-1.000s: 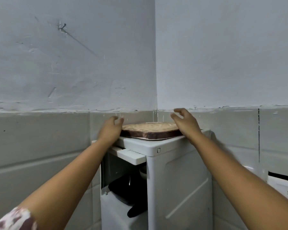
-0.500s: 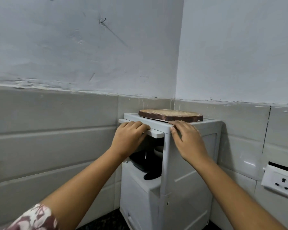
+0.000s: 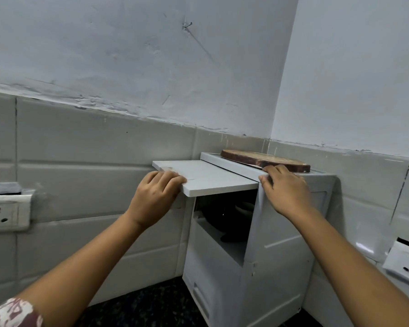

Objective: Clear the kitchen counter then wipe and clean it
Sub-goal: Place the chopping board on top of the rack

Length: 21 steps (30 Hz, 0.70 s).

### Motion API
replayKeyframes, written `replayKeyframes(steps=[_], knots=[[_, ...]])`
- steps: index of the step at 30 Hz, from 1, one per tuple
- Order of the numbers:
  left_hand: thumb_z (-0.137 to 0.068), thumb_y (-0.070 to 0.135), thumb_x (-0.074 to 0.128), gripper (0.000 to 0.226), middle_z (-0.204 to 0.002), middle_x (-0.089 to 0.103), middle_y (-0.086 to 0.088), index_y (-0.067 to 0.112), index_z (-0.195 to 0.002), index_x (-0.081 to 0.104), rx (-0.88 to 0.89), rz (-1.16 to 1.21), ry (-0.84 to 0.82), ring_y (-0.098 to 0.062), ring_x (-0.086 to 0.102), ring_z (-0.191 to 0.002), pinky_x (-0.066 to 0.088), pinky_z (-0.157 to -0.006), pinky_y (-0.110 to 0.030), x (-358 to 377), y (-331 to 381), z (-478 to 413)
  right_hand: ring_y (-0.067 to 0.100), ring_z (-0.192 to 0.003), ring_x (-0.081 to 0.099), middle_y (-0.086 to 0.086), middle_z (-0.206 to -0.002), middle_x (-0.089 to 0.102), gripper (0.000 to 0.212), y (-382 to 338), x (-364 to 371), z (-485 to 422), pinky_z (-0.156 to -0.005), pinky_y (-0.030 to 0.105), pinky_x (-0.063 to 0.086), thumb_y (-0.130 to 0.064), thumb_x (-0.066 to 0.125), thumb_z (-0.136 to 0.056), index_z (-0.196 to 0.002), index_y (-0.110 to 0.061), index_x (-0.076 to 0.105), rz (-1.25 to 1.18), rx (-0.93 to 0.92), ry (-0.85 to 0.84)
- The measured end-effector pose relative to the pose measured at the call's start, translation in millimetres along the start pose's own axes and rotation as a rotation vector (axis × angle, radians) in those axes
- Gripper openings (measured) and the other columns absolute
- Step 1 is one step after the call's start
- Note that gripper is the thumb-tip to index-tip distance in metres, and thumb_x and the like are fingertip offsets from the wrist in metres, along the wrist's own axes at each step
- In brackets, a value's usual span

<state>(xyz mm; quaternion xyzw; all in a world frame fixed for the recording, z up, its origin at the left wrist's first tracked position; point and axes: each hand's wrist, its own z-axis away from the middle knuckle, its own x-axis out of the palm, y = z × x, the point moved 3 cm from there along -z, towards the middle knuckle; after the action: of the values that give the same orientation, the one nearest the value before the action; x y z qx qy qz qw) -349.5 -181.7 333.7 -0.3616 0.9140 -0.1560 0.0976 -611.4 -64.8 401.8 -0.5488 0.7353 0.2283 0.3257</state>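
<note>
A white plastic cabinet (image 3: 279,263) stands in the wall corner on the dark counter (image 3: 149,305). On its top lies a round wooden board (image 3: 265,158) with a brown rim. A flat white door panel (image 3: 208,177) sticks out level from under the top, toward the left. My left hand (image 3: 155,197) grips the panel's front left edge, fingers curled over it. My right hand (image 3: 285,188) rests on the cabinet's top front corner, fingers bent over the edge. Dark cookware (image 3: 222,215) shows inside the uncovered compartment.
Grey wall tiles run behind the cabinet. A white wall socket (image 3: 3,214) sits on the left wall and another socket (image 3: 406,263) on the right wall. A nail (image 3: 187,25) sticks out of the painted wall above.
My hands left the wooden board and came down to the cabinet's front edge. The white panel has since come out further to the left, uncovering the compartment. The camera moved left and down.
</note>
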Motion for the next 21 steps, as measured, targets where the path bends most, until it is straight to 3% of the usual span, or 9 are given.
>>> replayKeyframes(steps=[9,13,17,21], knots=[[-0.096,0.016,0.048,0.014,-0.101,0.067,-0.011,0.013,-0.109,0.054,-0.141,0.013,0.147,-0.023,0.058,-0.095,0.042,-0.08,-0.039,-11,-7,14,0.029,-0.116,0.052,0.006,-0.129,0.052,0.039,-3,-2,3,-0.096,0.044,0.038,-0.037,0.032,-0.101,-0.131,-0.02,0.049,0.056,-0.005,-0.022],[-0.098,0.03,0.043,0.021,-0.103,0.064,-0.006,0.017,-0.11,0.054,0.033,0.076,-0.024,-0.023,0.056,-0.09,0.041,-0.082,-0.038,-3,16,46,0.03,-0.114,0.053,0.007,-0.125,0.054,0.038,-6,5,6,-0.097,0.045,0.036,-0.036,0.032,-0.1,-0.128,-0.018,0.052,0.058,0.007,0.052],[-0.093,0.053,0.047,0.047,-0.118,0.05,-0.003,0.016,-0.123,0.048,-0.001,0.221,-0.173,-0.023,0.054,-0.1,0.041,-0.087,-0.037,14,28,81,0.029,-0.124,0.045,0.009,-0.131,0.049,0.043,-9,13,11,-0.102,0.051,0.033,-0.041,0.036,-0.098,-0.131,-0.015,0.046,0.062,0.039,0.098],[-0.089,0.056,0.055,0.048,-0.113,0.062,-0.001,0.02,-0.121,0.056,0.041,0.202,-0.208,-0.02,0.06,-0.097,0.043,-0.085,-0.034,27,34,90,0.027,-0.135,0.031,0.008,-0.143,0.039,0.054,-6,24,15,-0.107,0.056,0.027,-0.048,0.034,-0.096,-0.139,-0.016,0.036,0.029,0.069,0.102]])
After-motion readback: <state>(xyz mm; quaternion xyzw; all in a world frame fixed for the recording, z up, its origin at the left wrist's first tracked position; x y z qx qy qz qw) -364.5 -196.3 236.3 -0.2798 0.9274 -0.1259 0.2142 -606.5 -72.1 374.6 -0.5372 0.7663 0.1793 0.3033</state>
